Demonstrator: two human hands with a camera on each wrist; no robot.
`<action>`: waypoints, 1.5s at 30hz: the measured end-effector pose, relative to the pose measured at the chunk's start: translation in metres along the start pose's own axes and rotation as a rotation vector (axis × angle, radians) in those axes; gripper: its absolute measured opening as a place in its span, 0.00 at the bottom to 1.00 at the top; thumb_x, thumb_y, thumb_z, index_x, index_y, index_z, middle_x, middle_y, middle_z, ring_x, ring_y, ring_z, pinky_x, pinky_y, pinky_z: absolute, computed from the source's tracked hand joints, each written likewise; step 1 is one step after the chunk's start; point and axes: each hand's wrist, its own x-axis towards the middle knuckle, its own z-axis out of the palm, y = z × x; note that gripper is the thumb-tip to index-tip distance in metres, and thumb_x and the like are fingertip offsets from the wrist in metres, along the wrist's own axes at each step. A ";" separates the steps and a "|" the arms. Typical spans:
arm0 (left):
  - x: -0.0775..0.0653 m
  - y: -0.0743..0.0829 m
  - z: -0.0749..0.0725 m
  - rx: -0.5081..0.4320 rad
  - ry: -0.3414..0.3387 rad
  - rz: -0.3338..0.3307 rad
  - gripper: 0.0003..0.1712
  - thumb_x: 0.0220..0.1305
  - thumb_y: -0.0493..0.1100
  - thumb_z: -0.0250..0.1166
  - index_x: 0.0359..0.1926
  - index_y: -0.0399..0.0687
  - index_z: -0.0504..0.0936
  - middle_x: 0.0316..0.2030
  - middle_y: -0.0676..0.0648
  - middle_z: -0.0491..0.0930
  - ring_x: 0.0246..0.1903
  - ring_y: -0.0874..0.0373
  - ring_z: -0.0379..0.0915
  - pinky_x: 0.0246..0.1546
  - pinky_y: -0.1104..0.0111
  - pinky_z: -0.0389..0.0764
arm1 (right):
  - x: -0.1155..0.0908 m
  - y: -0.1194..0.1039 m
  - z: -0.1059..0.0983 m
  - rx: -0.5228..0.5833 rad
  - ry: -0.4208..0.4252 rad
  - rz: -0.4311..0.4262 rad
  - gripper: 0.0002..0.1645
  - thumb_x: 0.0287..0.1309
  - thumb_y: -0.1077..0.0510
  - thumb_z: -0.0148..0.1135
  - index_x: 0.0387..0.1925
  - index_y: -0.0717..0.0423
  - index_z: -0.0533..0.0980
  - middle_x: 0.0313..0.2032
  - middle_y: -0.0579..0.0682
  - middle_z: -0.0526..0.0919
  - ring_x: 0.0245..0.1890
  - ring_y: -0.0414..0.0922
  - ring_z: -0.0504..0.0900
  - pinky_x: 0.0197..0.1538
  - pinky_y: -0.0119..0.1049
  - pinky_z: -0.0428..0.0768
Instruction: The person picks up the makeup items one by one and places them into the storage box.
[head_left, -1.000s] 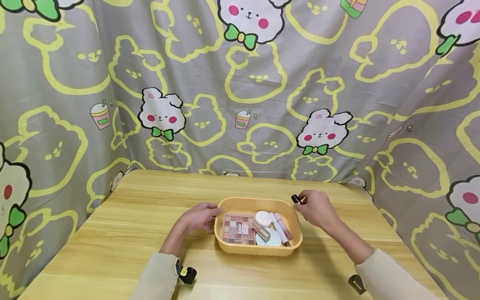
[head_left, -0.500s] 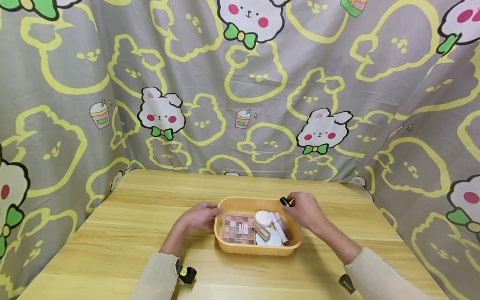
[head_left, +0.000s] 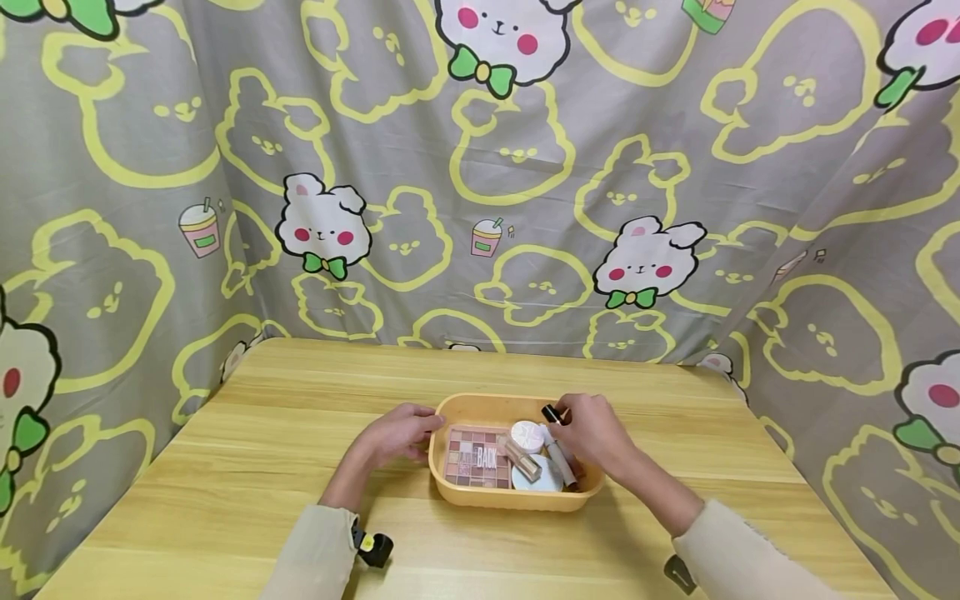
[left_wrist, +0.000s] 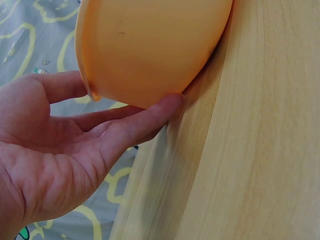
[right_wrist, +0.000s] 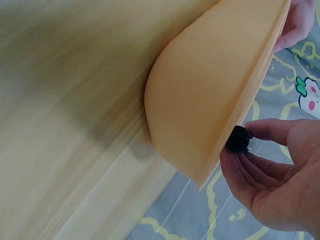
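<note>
An orange plastic basket (head_left: 517, 500) stands on the wooden table. My left hand (head_left: 397, 435) holds its left end, thumb at the rim and fingers (left_wrist: 150, 120) along the outer wall. Over the basket's right end, my right hand (head_left: 596, 429) pinches a small cosmetic tube with a black cap (head_left: 552, 414) between thumb and fingers; a clear part shows behind the cap (right_wrist: 237, 139) in the right wrist view. Inside lie an eyeshadow palette (head_left: 472, 458), a gold-capped tube (head_left: 522, 460), a round white compact (head_left: 527, 435), a pale disc (head_left: 538, 477) and slim tubes (head_left: 561, 465), partly hidden by my right hand.
The wooden table (head_left: 300, 400) reaches back to a grey curtain (head_left: 525, 217) printed with rabbits, which also hangs at both sides. A black wrist device (head_left: 375, 550) sits by the left cuff, a dark one (head_left: 680, 575) by the right.
My right hand has moved left and slightly down with the black-capped tube, from beyond the basket's right rim to over its inside. The left hand and basket have stayed put.
</note>
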 end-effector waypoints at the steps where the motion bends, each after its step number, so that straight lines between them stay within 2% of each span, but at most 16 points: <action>1: 0.000 0.000 0.000 0.000 0.000 -0.001 0.31 0.78 0.45 0.52 0.69 0.23 0.63 0.61 0.29 0.76 0.61 0.38 0.76 0.51 0.52 0.85 | 0.000 -0.001 0.001 0.001 0.001 -0.001 0.11 0.55 0.61 0.72 0.39 0.63 0.83 0.28 0.53 0.87 0.24 0.40 0.80 0.23 0.30 0.77; 12: -0.001 0.000 0.000 -0.005 0.017 -0.005 0.31 0.78 0.45 0.52 0.69 0.23 0.64 0.61 0.30 0.76 0.61 0.38 0.76 0.51 0.51 0.85 | -0.002 -0.013 0.011 0.046 -0.014 -0.022 0.07 0.55 0.62 0.72 0.36 0.61 0.84 0.28 0.52 0.87 0.25 0.40 0.81 0.25 0.30 0.79; 23: -0.001 0.000 0.000 -0.003 0.014 -0.001 0.30 0.78 0.44 0.52 0.69 0.23 0.65 0.61 0.29 0.76 0.60 0.38 0.76 0.50 0.52 0.86 | -0.005 -0.022 0.020 0.089 -0.015 -0.084 0.06 0.52 0.66 0.73 0.31 0.62 0.82 0.26 0.51 0.85 0.25 0.39 0.81 0.25 0.30 0.80; 29: -0.002 0.000 0.000 -0.005 0.011 0.002 0.30 0.78 0.44 0.51 0.69 0.23 0.65 0.61 0.29 0.76 0.61 0.37 0.76 0.51 0.52 0.85 | -0.006 -0.028 0.023 0.010 0.031 -0.147 0.08 0.49 0.63 0.75 0.28 0.59 0.81 0.24 0.48 0.85 0.24 0.37 0.80 0.27 0.30 0.79; 33: -0.002 0.000 0.000 -0.008 0.002 0.007 0.30 0.78 0.44 0.51 0.68 0.22 0.65 0.61 0.28 0.76 0.61 0.37 0.76 0.51 0.52 0.85 | -0.009 -0.032 0.026 -0.039 0.055 -0.192 0.09 0.49 0.62 0.76 0.26 0.58 0.81 0.23 0.47 0.84 0.23 0.36 0.78 0.25 0.28 0.77; 42: -0.002 0.000 0.000 0.005 -0.003 0.008 0.30 0.78 0.44 0.52 0.68 0.22 0.65 0.61 0.29 0.76 0.60 0.38 0.76 0.50 0.52 0.85 | -0.014 -0.042 0.030 0.067 -0.018 -0.201 0.08 0.52 0.64 0.74 0.27 0.61 0.80 0.24 0.51 0.86 0.23 0.38 0.79 0.22 0.26 0.75; 45: -0.001 0.000 0.000 0.005 0.010 -0.001 0.30 0.78 0.44 0.51 0.69 0.23 0.65 0.61 0.29 0.76 0.60 0.38 0.76 0.51 0.52 0.85 | -0.015 -0.044 0.032 0.070 -0.040 -0.197 0.08 0.53 0.65 0.74 0.28 0.62 0.79 0.25 0.51 0.86 0.23 0.39 0.79 0.22 0.26 0.75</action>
